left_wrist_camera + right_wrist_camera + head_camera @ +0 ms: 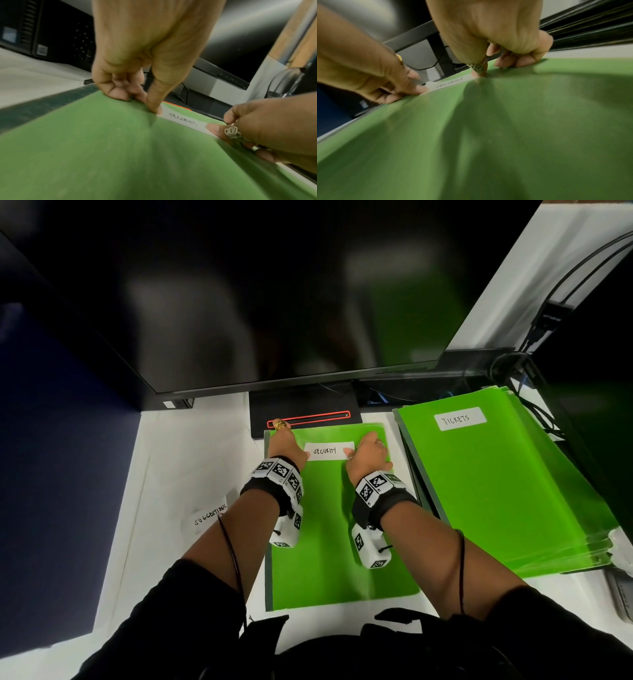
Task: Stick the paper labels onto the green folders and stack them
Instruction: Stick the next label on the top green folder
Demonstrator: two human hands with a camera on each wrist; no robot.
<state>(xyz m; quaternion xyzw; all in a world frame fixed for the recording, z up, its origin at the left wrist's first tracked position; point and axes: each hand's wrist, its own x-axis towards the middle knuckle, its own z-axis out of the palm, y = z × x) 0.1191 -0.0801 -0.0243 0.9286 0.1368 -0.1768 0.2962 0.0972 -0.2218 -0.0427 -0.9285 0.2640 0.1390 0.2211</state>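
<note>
Pressing from both ends: left hand [287, 447] with thumb down on the left end of the white label [329, 450], right hand [369, 453] with thumb down on the right end, other fingers resting bent on the green folder [337, 529], nothing pinched. Marked "SECURITY", lying flat near the folder's top edge on the white table [191, 446]. Right of the grip, a stack of green folders [507, 491] with a "TICKETS" label [460, 418] on top. Left of and nearer than the grip, a loose label [209, 517] on the table. Beyond the grip, a dark monitor [274, 296] on its stand.

From the left wrist: left hand [145, 54] with thumb tip pushed onto the label's [183, 120] near end, remaining fingers curled against the folder [120, 155]; right hand [267, 129], ringed, thumb flat on the far end.

From the right wrist: right hand [491, 31] with ringed thumb planted on the label [448, 83], knuckles bent onto the folder [488, 135]; left hand [373, 75] touching the other end.
</note>
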